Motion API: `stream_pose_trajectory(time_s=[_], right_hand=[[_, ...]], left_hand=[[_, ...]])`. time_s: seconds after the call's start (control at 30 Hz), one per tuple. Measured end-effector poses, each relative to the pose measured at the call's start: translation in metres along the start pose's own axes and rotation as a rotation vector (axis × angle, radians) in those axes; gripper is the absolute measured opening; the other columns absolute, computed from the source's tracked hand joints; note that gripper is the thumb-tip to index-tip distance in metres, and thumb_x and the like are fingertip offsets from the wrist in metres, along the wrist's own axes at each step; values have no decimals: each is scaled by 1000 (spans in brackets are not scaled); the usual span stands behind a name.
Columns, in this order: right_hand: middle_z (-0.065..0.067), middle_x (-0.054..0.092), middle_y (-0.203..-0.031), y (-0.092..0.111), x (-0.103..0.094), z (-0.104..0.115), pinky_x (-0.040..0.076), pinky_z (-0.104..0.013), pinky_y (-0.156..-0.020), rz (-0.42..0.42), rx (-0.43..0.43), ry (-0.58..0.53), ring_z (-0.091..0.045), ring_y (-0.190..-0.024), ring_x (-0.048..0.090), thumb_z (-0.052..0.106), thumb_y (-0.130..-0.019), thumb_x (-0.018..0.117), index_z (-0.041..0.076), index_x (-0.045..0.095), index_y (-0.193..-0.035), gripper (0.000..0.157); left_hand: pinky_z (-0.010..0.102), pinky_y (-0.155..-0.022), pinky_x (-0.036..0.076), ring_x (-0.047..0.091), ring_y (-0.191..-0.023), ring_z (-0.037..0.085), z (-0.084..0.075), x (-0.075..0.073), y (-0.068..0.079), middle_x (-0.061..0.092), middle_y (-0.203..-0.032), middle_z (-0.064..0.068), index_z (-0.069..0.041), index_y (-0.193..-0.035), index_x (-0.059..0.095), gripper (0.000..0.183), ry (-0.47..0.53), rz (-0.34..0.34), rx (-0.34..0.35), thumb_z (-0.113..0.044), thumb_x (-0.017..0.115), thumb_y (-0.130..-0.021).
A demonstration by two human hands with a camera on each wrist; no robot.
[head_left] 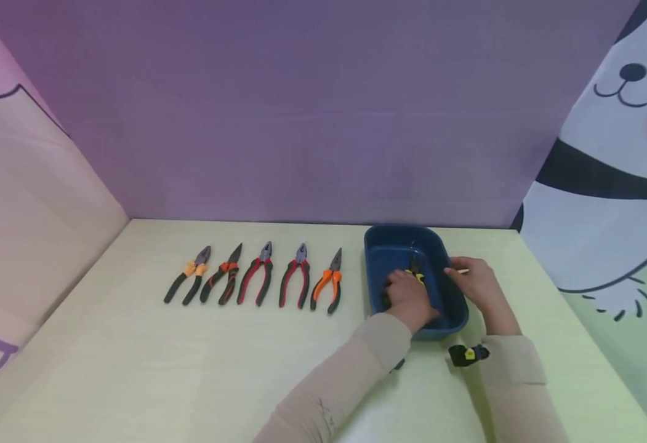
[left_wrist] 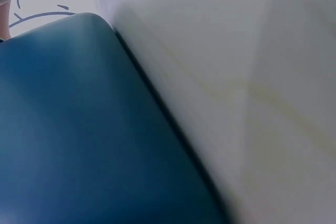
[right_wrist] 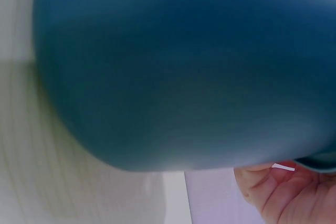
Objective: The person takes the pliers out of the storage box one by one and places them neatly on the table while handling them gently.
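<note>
A deep blue plastic bin [head_left: 377,258] stands on the table at the right of the head view. Inside it lies a pair of pliers [head_left: 416,266] with yellow-marked handles, jaws toward the far end. My left hand [head_left: 409,298] reaches down into the bin over these handles and hides most of them; I cannot tell whether its fingers grip them. With thumb and fingers, my right hand [head_left: 475,283] pinches the bin's right rim. The right wrist view shows this hand [right_wrist: 294,195] at the rim, beyond the bin's outer wall [right_wrist: 173,77]. In the left wrist view the blue wall [left_wrist: 94,129] fills the lower left.
Left of the bin, several pliers lie in a row: orange-and-black pliers [head_left: 194,271], striped pliers [head_left: 228,269], two red-and-black pairs, the nearer to the bin being these pliers [head_left: 301,264], and orange long-nose pliers [head_left: 334,277]. A purple backdrop [head_left: 301,123] rises behind the table [head_left: 162,369].
</note>
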State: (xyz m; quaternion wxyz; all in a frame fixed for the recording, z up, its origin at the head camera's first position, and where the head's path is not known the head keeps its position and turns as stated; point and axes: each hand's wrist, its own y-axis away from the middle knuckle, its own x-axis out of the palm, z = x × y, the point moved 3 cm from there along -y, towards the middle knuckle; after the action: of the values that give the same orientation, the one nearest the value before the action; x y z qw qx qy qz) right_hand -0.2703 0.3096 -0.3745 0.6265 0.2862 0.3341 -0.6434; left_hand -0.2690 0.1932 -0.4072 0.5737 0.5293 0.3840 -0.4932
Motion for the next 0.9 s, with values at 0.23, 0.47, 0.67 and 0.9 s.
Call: stream_pose_trajectory(time_s=[0.23,0.47,0.67,0.9], right_hand=[[-34,57,-115,0,-1,0,50,-51,-80,14,9,12,-48,-99,60,14,-94,54,-16,53,-119,39],[-34,57,-115,2,-3,3,49,-51,-82,7,3,5,-48,-100,59,11,-93,53,-16,53,-120,37],[-34,59,-113,2,-2,3,49,-51,-81,-13,-13,-11,-48,-98,60,9,-92,54,-15,54,-118,35],[-34,58,-115,2,-3,3,49,-51,-82,-7,-17,-11,-48,-99,60,8,-92,54,-16,54,-118,35]], left_hand=[[22,-83,43,47,-113,13,2,-3,-1,50,-130,1,-18,-136,47,90,-4,-11,53,-76,61,-68],[22,-97,40,45,-126,15,0,-4,-5,43,-144,1,-21,-136,50,76,52,49,97,-64,66,-75],[22,-81,49,51,-116,13,6,-5,-10,48,-139,2,-22,-130,56,81,114,25,65,-63,76,-63],[22,-76,48,56,-100,12,8,-8,-12,58,-121,2,-25,-122,62,73,129,13,100,-60,79,-61]])
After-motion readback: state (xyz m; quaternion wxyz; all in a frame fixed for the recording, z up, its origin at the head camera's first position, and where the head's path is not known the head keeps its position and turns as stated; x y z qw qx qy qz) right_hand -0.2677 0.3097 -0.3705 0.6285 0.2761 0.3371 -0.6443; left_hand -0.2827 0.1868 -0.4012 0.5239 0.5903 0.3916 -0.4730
